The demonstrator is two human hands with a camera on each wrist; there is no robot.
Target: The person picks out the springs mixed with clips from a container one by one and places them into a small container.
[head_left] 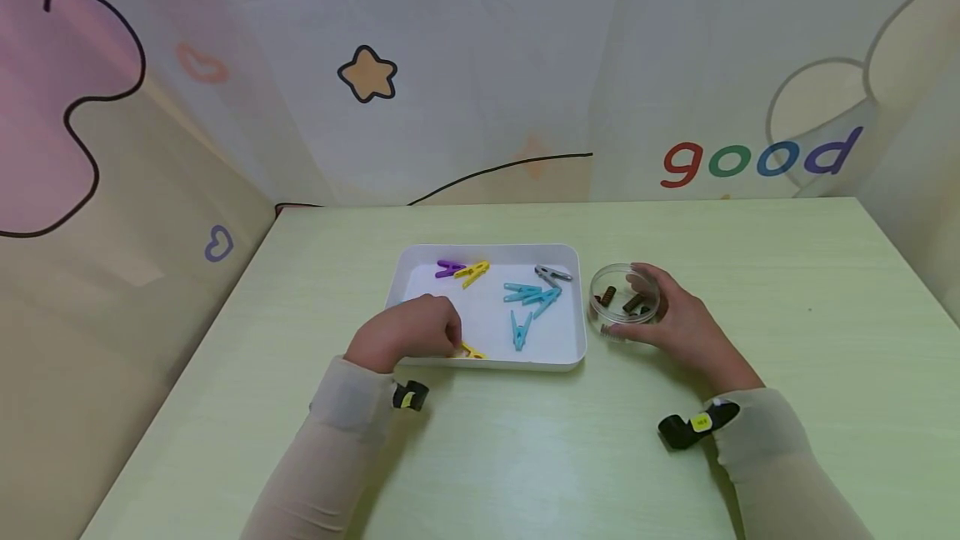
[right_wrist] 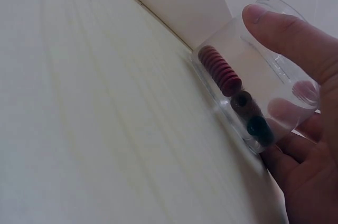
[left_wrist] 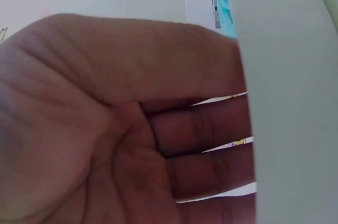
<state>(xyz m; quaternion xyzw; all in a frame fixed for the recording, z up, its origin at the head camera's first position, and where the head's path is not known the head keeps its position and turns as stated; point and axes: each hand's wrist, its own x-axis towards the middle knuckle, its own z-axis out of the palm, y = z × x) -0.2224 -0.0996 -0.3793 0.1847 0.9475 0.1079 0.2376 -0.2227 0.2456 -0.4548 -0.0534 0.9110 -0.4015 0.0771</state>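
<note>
My left hand (head_left: pixel 414 329) reaches over the front left of a white tray (head_left: pixel 491 363), fingertips pointing down beside a yellow clothespin (head_left: pixel 472 351). Its fingertips are hidden in both views, so whether they pinch anything does not show. Inside the tray lie light blue clothespins (head_left: pixel 520 330), a grey clothespin (head_left: pixel 553 275), a purple clothespin (head_left: pixel 450 268) and another yellow clothespin (head_left: pixel 474 273). Right of the tray, my right hand (head_left: pixel 686 327) grips a clear round container (head_left: pixel 600 325) between thumb and fingers. Small dark coiled pieces like springs (right_wrist: pixel 219 71) lie inside it.
The pale green table (head_left: pixel 525 457) runs back to a printed cloth backdrop (head_left: pixel 480 90). A cloth side wall (head_left: pixel 150 273) borders its left edge. Small black cameras (head_left: pixel 697 425) are strapped at both wrists, over the sleeves.
</note>
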